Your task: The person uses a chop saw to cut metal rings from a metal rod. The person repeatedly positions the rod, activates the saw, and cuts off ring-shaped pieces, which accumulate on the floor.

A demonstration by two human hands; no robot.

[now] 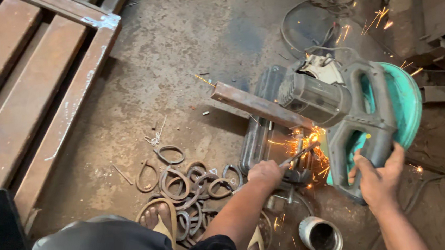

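A person crouches on a stained concrete workshop floor (186, 54), one sandalled foot (161, 220) planted beside a heap of bent steel rings (190, 184), curved and rust-brown, piled close within reach. Near the bottom edge of the floor stands a short open metal can (321, 236). The left hand (267, 173) is closed around a thin steel rod (300, 153), feeding its end to the blade so it stays steady where sparks (307, 140) burst orange. The right hand (380, 174) is wrapped tight on the grey handle of the chop saw (357, 110), pressing its teal-guarded disc down onto the rod at the saw's base. A rusty angle bar (257, 106) juts leftward across the saw's vise. Further off, heavy rust-coloured steel beams (32, 91) lie along the floor's upper left corner, and dark cables (309, 25) loop at the far edge.
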